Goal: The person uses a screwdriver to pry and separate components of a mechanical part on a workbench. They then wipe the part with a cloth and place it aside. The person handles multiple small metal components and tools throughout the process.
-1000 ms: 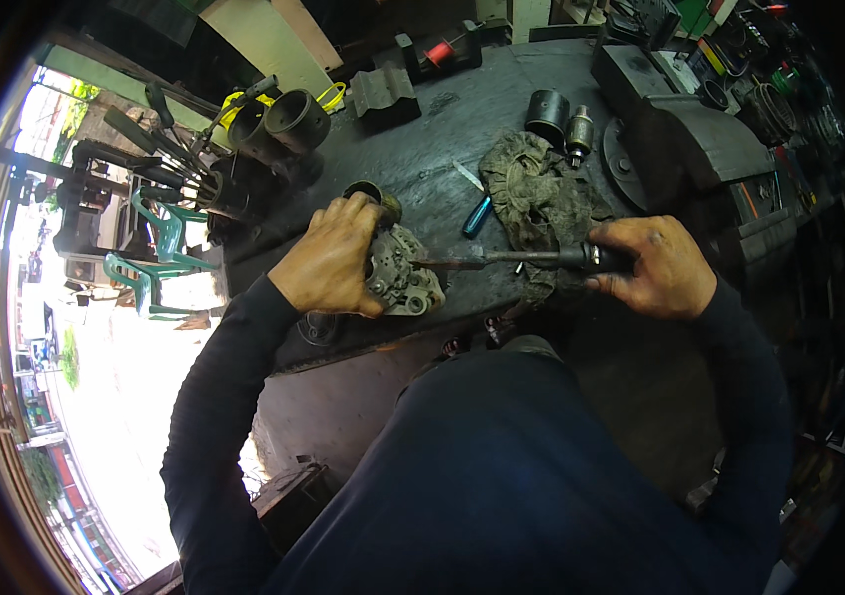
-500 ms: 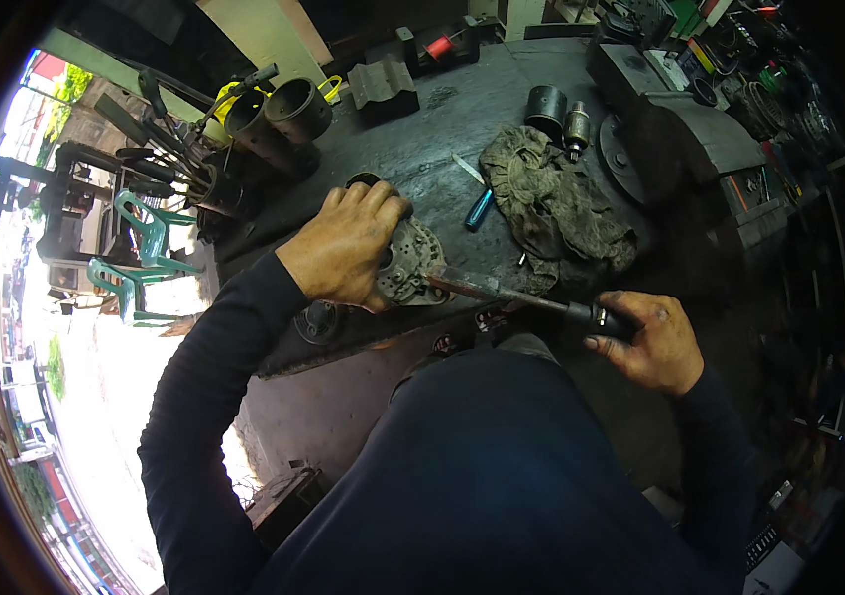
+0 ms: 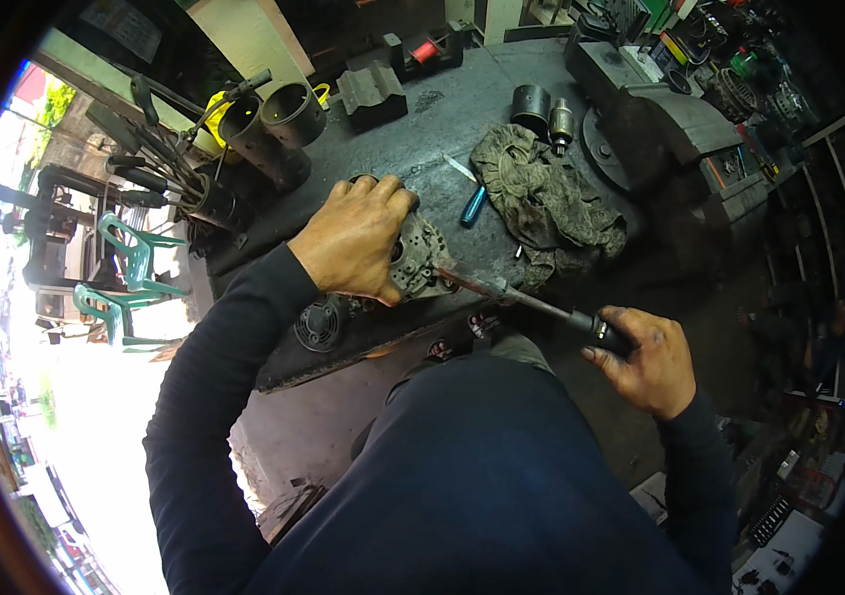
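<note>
My left hand [image 3: 355, 238] is wrapped over a round, grey metal alternator part [image 3: 422, 260] near the bench's front edge. The palm and fingers cover its left side. My right hand [image 3: 648, 362] grips the black handle of a large soldering iron [image 3: 539, 300], its shaft pointing left. The brownish, broad tip meets or nearly meets the right rim of the part; exact contact is hard to make out. Just beyond lie a blue-handled screwdriver [image 3: 474, 206] and a crumpled dirty cloth [image 3: 551, 203]. Beside my left wrist is a round, slotted dark cover [image 3: 319, 325].
At the back right stand a dark cylinder [image 3: 531, 107], a small motor armature [image 3: 561, 129] and a big bench vise [image 3: 665, 124]. A grooved metal block [image 3: 371, 91] and a red spool [image 3: 426, 52] lie farther back. Left are metal cups [image 3: 293, 114] and a tool holder [image 3: 216, 203].
The view has shifted slightly, so the bench appears turned a little. My left hand keeps its hold on the part, and the soldering iron's tip remains at its right rim.
</note>
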A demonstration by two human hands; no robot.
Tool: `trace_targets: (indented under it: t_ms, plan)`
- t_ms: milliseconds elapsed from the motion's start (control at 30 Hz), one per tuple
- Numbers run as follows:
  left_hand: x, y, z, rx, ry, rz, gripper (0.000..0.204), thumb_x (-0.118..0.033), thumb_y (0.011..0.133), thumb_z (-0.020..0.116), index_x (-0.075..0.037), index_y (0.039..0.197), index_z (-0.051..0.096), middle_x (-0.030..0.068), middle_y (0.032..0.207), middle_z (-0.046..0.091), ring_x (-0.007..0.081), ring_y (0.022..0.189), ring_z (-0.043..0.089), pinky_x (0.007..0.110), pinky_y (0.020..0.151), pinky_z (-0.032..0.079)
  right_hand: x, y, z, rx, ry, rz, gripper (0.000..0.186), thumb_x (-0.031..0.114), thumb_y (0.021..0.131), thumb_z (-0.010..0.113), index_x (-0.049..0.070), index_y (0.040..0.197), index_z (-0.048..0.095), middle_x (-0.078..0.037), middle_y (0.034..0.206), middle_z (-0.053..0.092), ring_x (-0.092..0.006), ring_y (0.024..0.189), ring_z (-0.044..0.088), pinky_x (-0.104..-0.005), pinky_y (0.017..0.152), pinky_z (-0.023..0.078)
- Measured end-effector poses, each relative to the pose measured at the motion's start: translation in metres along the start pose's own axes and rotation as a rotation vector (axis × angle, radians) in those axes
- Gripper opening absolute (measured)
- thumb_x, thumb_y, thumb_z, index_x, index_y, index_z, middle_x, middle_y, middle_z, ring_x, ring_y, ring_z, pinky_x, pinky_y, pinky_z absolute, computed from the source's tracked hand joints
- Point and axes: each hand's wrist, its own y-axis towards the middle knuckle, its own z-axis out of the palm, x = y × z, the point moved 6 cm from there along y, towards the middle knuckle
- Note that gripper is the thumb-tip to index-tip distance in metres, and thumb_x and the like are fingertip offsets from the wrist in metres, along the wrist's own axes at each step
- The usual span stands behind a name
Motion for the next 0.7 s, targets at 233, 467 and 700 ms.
trace_targets:
  t_ms: [233, 467, 700]
  plan:
    - [0.000, 0.000, -0.001, -0.069, -0.029, 0.080, 0.094, -0.042, 0.054, 0.101, 0.008, 0.125, 0.063, 0.0239, 0.127, 0.062, 0.0450, 0.114, 0.067, 0.053, 0.096, 0.059, 0.035, -0.018, -0.002, 0.030, -0.110, 0.130, 0.046, 0.028, 0.083, 0.093, 0.003, 0.118, 0.077, -0.014, 0.099, 0.079, -0.0340, 0.084, 0.078, -0.0423, 0.072, 0.060]
    - [0.003, -0.001, 0.003, -0.020, -0.081, 0.033, 0.097, -0.036, 0.055, 0.102, 0.010, 0.130, 0.060, 0.0250, 0.130, 0.060, 0.0463, 0.120, 0.063, 0.052, 0.102, 0.059, 0.046, -0.022, 0.005, -0.091, -0.075, 0.066, 0.045, 0.025, 0.083, 0.093, 0.004, 0.120, 0.077, -0.012, 0.094, 0.076, -0.0352, 0.082, 0.076, -0.0447, 0.070, 0.059]
    - [0.003, 0.001, 0.002, -0.002, -0.073, 0.044, 0.098, -0.036, 0.056, 0.101, 0.010, 0.132, 0.060, 0.0261, 0.130, 0.060, 0.0465, 0.119, 0.063, 0.052, 0.102, 0.059, 0.056, -0.027, 0.000, -0.065, -0.174, 0.153, 0.043, 0.024, 0.083, 0.093, 0.003, 0.117, 0.077, -0.014, 0.097, 0.078, -0.0372, 0.084, 0.076, -0.0454, 0.071, 0.058]
